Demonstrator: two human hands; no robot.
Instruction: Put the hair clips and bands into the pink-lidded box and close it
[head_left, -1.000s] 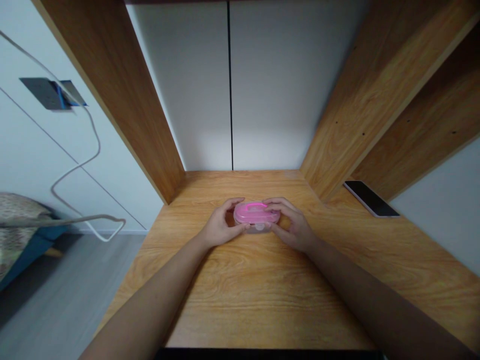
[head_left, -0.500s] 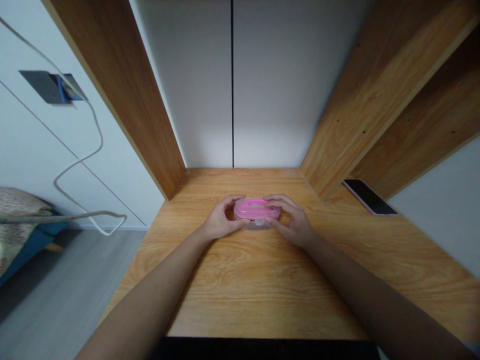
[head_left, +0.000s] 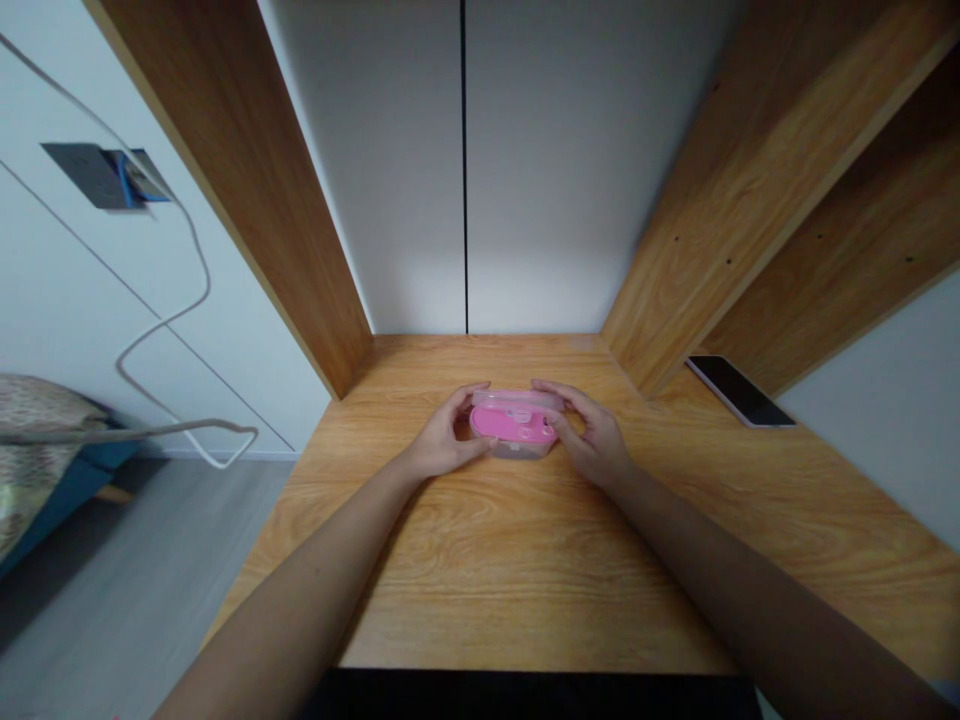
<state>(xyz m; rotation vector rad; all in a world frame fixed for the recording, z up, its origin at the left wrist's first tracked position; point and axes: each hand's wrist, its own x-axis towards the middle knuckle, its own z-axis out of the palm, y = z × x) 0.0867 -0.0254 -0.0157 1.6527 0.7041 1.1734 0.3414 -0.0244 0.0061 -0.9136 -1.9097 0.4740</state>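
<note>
A small pink plastic case (head_left: 514,424) with a clear lid sits on the wooden desk (head_left: 525,560), near its middle. The lid is lifted at the front, so the pink inside shows. My left hand (head_left: 442,440) curls round the case's left end. My right hand (head_left: 592,435) grips its right end, with fingers on the raised lid. Both hands are closed on the case.
A dark phone (head_left: 739,390) lies flat on the desk to the right, beside a slanted wooden side panel (head_left: 697,230). Another wooden panel (head_left: 262,200) stands on the left. A white cable (head_left: 172,320) hangs from a wall socket (head_left: 97,175) at far left.
The case's clear lid has come up at the front, showing the pink inside. My hands have stayed at the two ends of the case.
</note>
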